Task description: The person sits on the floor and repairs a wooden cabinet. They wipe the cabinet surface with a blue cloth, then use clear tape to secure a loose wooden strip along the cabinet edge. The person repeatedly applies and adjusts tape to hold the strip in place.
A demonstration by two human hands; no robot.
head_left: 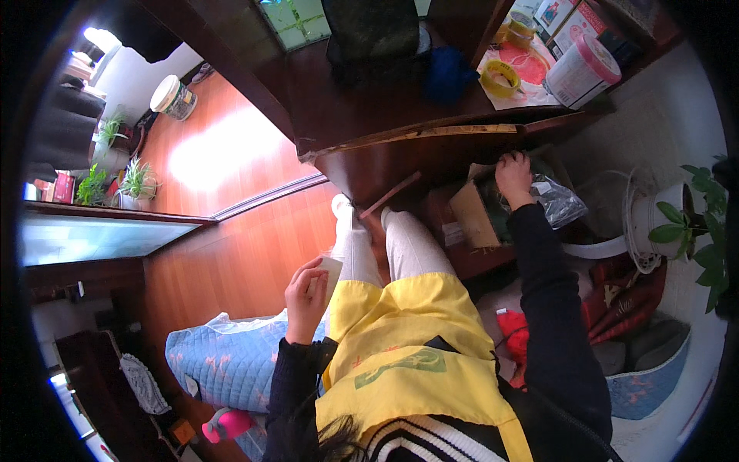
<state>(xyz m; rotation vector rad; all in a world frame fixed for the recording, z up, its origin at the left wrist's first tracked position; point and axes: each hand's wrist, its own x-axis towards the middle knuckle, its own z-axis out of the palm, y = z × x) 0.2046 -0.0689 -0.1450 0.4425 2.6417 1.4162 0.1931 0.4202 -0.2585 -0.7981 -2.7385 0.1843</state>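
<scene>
My left hand (306, 296) is raised beside my left knee and holds a small white card or paper (332, 276) by its edge. My right hand (514, 175) reaches forward and down into an open cardboard box (471, 214) under the dark wooden desk (362, 108), its fingers curled over dark contents and a crinkled clear plastic bag (560, 200). Whether it grips anything there I cannot tell. I sit in white trousers and a yellow apron, legs stretched toward the desk.
On the desk lie a blue object (449, 73), yellow tape rolls (500, 77) and a white tub with a pink lid (583, 71). A white fan (647, 219) and a potted plant (704, 231) stand right. A quilted blue cushion (223, 362) lies left on the wooden floor.
</scene>
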